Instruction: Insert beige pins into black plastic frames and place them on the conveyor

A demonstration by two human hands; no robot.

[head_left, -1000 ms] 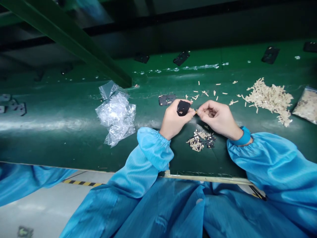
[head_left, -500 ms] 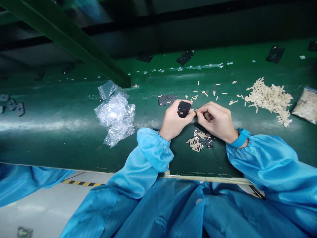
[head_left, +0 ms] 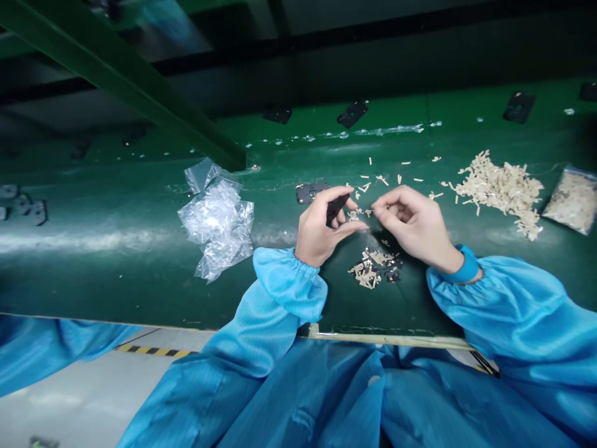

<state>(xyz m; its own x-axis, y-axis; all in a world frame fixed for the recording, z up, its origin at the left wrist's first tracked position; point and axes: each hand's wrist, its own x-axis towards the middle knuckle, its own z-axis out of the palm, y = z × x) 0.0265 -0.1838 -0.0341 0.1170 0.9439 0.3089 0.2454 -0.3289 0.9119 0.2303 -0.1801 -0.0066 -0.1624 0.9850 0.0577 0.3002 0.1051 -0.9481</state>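
My left hand (head_left: 318, 227) grips a flat black plastic part (head_left: 336, 208) against its fingers, with the thumb held away from the index finger. The part is tilted edge-on and partly hidden by the hand. Just right of it, my right hand (head_left: 410, 221) is closed in a pinch; whatever lies between its fingertips is too small to make out. Small beige pieces (head_left: 355, 214) lie on the bench between the hands. Below them sits a little heap of beige and black bits (head_left: 375, 267). Another black plastic part (head_left: 305, 193) rests flat behind my left hand.
A large pile of beige strips (head_left: 501, 190) lies to the right, beside a filled clear bag (head_left: 573, 199). Crumpled clear plastic bags (head_left: 217, 221) are on the left. A green post (head_left: 186, 124) slants down to the bench. Several black parts (head_left: 353, 114) lie along the back.
My left thumb has moved apart from the index finger, and the black part has turned from face-up to edge-on. My right hand has shifted slightly right, away from the left.
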